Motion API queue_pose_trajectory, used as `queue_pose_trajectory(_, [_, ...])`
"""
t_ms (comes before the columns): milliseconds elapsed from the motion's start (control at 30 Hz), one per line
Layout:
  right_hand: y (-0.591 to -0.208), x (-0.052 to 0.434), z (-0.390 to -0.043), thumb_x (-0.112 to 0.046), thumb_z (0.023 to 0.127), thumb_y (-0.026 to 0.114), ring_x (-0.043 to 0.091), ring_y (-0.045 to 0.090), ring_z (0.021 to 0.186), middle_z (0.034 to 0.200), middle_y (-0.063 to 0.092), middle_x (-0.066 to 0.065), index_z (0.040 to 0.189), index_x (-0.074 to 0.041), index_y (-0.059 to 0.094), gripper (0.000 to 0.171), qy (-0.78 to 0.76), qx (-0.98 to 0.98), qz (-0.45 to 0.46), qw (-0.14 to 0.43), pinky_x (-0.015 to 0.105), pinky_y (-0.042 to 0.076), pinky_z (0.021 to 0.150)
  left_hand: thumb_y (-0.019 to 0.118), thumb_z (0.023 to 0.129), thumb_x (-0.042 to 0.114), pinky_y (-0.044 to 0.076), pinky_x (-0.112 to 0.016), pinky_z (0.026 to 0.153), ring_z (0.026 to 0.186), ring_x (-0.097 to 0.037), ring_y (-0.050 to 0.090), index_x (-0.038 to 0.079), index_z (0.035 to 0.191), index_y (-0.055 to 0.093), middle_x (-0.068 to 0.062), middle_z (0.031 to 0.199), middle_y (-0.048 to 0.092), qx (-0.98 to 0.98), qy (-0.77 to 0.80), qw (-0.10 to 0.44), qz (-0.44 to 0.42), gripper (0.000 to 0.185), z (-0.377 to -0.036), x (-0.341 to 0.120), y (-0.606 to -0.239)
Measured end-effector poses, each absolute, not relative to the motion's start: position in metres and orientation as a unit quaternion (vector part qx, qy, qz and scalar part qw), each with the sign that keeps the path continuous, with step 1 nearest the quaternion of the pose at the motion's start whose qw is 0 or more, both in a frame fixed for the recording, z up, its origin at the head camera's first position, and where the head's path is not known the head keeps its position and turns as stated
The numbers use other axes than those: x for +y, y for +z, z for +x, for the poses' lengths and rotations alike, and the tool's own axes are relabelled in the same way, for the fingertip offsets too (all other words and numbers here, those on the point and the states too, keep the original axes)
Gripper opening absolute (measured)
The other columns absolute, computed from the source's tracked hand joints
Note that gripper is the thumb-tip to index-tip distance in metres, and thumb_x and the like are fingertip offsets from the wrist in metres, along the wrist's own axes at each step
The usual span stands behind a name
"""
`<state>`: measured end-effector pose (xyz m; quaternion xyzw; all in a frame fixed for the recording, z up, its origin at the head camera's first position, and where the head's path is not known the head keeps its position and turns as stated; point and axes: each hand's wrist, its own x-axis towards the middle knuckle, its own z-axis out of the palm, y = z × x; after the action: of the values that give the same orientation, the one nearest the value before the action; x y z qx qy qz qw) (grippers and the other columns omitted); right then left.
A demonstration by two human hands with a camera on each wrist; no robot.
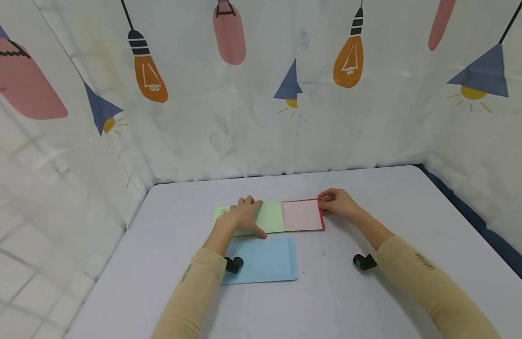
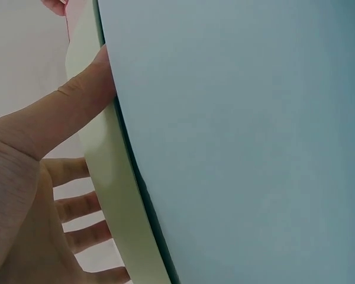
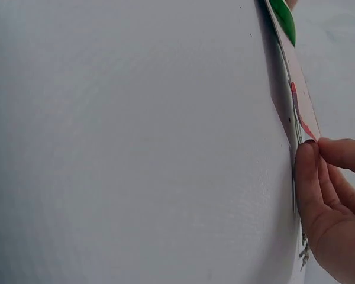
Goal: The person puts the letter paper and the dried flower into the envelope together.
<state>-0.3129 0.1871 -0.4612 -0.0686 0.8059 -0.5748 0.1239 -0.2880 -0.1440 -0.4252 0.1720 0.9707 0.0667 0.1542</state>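
A light green envelope-like paper piece [image 1: 271, 216] lies flat, with a pink card [image 1: 301, 215] edged in red extending from its right side. My left hand [image 1: 245, 216] rests across the green piece, fingers spread, thumb at its near edge. In the left wrist view, the left thumb [image 2: 77, 97] lies against the green strip [image 2: 109, 154]. My right hand [image 1: 338, 203] pinches the pink card's upper right corner; in the right wrist view, thumb and forefinger meet on the card [image 3: 306, 100]. Whether the card sits inside the green piece is unclear.
A light blue envelope [image 1: 265, 261] lies just in front of the green piece, partly beneath the left forearm. Both rest on a white-covered table [image 1: 329, 301]. Behind stands a pale curtain [image 1: 252, 117] printed with lamps and bulbs.
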Motion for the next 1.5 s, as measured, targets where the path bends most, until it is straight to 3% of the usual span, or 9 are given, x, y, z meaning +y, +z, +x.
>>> queue_pose_trajectory(200, [-0.462,0.177,-0.313,-0.004,0.098,0.069,0.022,0.070,0.083,0.113,0.065,0.022,0.126,0.010,0.060,0.032,-0.585,0.799,-0.059,0.125,0.032,0.059,0.078,0.087,0.074,0.059,0.032,-0.060,0.110,0.139,-0.038,0.033,0.013,0.161,0.033,-0.017,0.155,0.035,0.971,0.062,0.154,0.173,0.112,-0.287,-0.145,-0.427])
queue_pose_trajectory(533, [-0.461,0.164,-0.313,-0.002,0.100,0.065,0.024,0.070,0.091,0.121,0.064,0.027,0.133,0.013,0.056,0.037,-0.607,0.777,-0.078,0.148,0.037,0.059,0.084,0.087,0.075,0.060,0.031,-0.061,0.111,0.139,-0.037,0.033,0.014,0.162,0.032,-0.016,0.155,0.034,0.972,0.055,0.154,0.171,0.112,-0.290,-0.145,-0.428])
queue_pose_trajectory(1067, [-0.462,0.142,-0.313,0.006,0.101,0.055,0.024,0.069,0.097,0.122,0.065,0.026,0.135,0.012,0.052,0.034,-0.632,0.752,-0.062,0.174,0.037,0.058,0.085,0.088,0.074,0.058,0.032,-0.061,0.110,0.137,-0.037,0.034,0.013,0.160,0.035,-0.017,0.153,0.037,0.973,0.059,0.149,0.167,0.111,-0.288,-0.142,-0.426])
queue_pose_trajectory(1500, [-0.462,0.131,-0.309,0.001,0.104,0.052,0.025,0.068,0.098,0.118,0.065,0.024,0.134,0.013,0.054,0.033,-0.636,0.742,-0.076,0.197,0.037,0.057,0.087,0.087,0.074,0.058,0.033,-0.061,0.110,0.137,-0.037,0.034,0.012,0.161,0.034,-0.017,0.153,0.036,0.972,0.057,0.153,0.168,0.112,-0.288,-0.142,-0.426])
